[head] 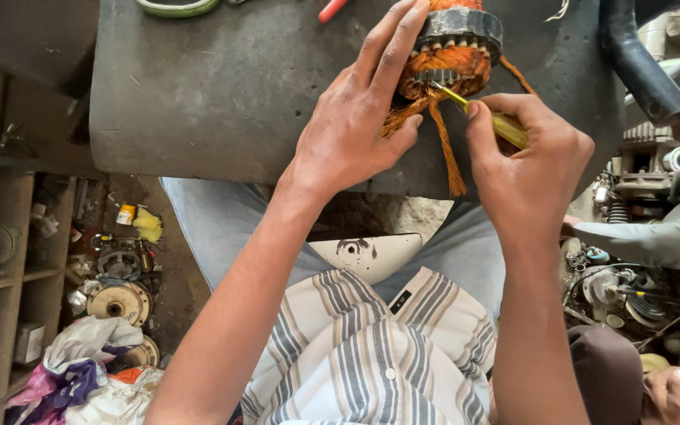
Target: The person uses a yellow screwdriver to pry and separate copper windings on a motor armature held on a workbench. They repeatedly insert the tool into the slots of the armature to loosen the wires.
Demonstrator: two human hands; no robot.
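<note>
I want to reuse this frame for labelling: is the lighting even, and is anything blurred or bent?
Head view: soft, even daylight, no harsh glare; left hand, right hand and copper-wound stator are sharp; wide-angle lens bends the forearms and edges; shelves lie dim.

Left of the fingers (391, 47) bare surface (222, 86) is left open; to their right passage is blocked by a black pipe (639, 63).

Dark grey workbench slab (198, 86) fills the far half of the view, its surface scuffed and stained. Wooden shelving (1, 291) with open compartments stands at left. Dirt floor (175, 267) below, strewn with round metal motor parts (120, 299) and crumpled plastic bags (80, 370) at near left. Light is even and diffuse.
</note>
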